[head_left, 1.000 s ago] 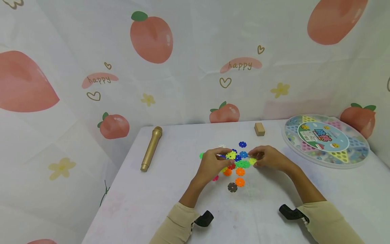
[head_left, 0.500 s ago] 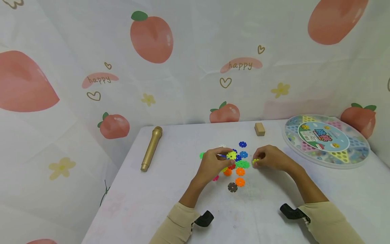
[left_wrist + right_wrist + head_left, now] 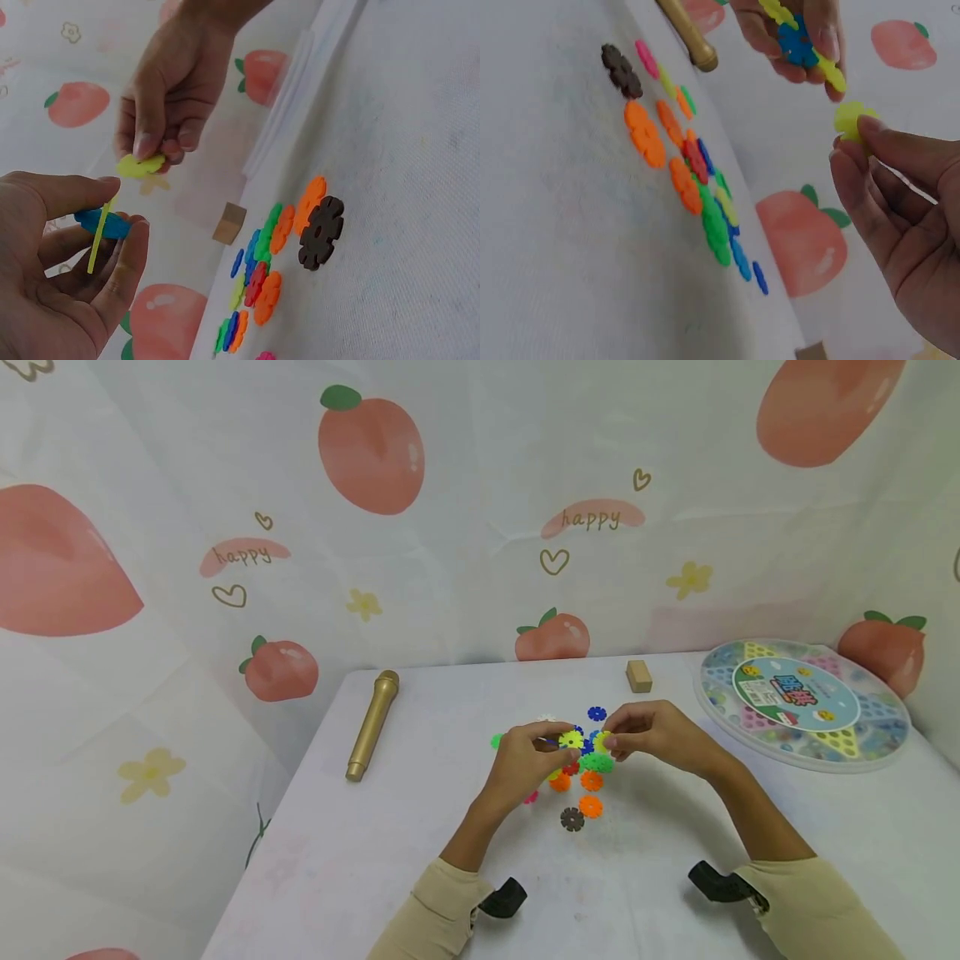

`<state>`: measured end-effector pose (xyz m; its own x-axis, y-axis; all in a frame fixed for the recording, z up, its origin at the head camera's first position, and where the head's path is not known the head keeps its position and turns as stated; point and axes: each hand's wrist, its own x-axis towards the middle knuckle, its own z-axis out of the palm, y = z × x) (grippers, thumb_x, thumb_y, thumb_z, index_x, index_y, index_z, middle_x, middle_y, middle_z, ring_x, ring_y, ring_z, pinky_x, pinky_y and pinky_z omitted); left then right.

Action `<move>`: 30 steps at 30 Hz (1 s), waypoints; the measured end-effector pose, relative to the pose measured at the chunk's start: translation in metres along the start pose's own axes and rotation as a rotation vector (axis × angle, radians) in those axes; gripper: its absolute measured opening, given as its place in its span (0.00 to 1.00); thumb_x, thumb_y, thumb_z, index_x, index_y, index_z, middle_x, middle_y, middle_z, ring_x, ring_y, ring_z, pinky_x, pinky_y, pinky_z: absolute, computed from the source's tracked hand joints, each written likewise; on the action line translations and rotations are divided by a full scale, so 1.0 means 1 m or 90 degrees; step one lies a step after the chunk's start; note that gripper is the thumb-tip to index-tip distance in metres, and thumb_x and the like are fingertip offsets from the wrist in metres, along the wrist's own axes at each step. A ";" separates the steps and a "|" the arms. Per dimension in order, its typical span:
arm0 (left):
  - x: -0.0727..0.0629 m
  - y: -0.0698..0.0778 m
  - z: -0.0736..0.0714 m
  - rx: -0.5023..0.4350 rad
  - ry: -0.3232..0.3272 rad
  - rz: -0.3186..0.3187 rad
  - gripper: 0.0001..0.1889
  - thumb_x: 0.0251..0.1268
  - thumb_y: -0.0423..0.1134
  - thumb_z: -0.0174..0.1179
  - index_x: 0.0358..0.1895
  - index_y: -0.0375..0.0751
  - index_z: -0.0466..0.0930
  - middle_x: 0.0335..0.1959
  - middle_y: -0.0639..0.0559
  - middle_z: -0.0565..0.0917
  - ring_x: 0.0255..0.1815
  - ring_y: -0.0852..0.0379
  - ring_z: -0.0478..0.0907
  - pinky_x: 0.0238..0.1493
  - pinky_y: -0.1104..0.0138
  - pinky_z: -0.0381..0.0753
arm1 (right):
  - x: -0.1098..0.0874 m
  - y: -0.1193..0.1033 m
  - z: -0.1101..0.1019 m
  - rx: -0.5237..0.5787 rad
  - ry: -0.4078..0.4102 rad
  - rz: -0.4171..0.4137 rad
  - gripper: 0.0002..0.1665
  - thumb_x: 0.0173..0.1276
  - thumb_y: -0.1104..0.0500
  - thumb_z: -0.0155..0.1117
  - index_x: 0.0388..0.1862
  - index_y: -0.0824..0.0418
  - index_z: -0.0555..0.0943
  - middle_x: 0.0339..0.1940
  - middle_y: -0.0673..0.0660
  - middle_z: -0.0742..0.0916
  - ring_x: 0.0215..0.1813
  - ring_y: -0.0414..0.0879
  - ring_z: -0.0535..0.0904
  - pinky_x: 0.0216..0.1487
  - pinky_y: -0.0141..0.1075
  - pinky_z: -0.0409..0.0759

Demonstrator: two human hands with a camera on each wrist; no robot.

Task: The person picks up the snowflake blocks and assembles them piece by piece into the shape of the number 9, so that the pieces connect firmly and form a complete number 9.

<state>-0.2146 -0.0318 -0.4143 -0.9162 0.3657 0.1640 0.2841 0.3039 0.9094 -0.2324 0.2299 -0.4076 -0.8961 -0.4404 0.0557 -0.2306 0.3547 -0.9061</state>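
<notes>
My left hand (image 3: 521,764) pinches a yellow snowflake disc (image 3: 98,244) that is slotted crosswise into a blue snowflake disc (image 3: 112,225). Between thumb and fingertips, my right hand (image 3: 667,739) holds a single yellow snowflake disc (image 3: 850,118). That disc is close to the joined pair, with a small gap showing in both wrist views. Both hands are raised above loose discs scattered on the white table. Among these are a dark brown disc (image 3: 572,819), an orange disc (image 3: 591,807), a green disc (image 3: 597,763) and a red disc (image 3: 256,285). The left hand hides part of the pile.
A gold microphone (image 3: 373,727) lies at the back left of the table (image 3: 420,860). Near the back edge sits a small wooden block (image 3: 639,677). A round, flat board-game case (image 3: 873,693) occupies the back right. A peach-print cloth (image 3: 465,527) hangs behind.
My right hand first drew right with the yellow disc, then lifted and came back left toward the left hand. The left hand stays almost still with its joined discs.
</notes>
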 end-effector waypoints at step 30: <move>-0.003 0.007 0.004 -0.026 0.003 -0.011 0.19 0.69 0.41 0.74 0.59 0.37 0.89 0.45 0.49 0.93 0.42 0.61 0.91 0.44 0.71 0.89 | -0.005 -0.018 0.018 -0.035 0.069 -0.067 0.04 0.73 0.64 0.72 0.43 0.62 0.91 0.36 0.59 0.93 0.37 0.62 0.90 0.44 0.44 0.92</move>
<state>-0.2088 -0.0277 -0.4099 -0.9220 0.3571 0.1496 0.2563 0.2734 0.9271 -0.2172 0.2113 -0.3990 -0.9008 -0.3867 0.1976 -0.3435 0.3563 -0.8689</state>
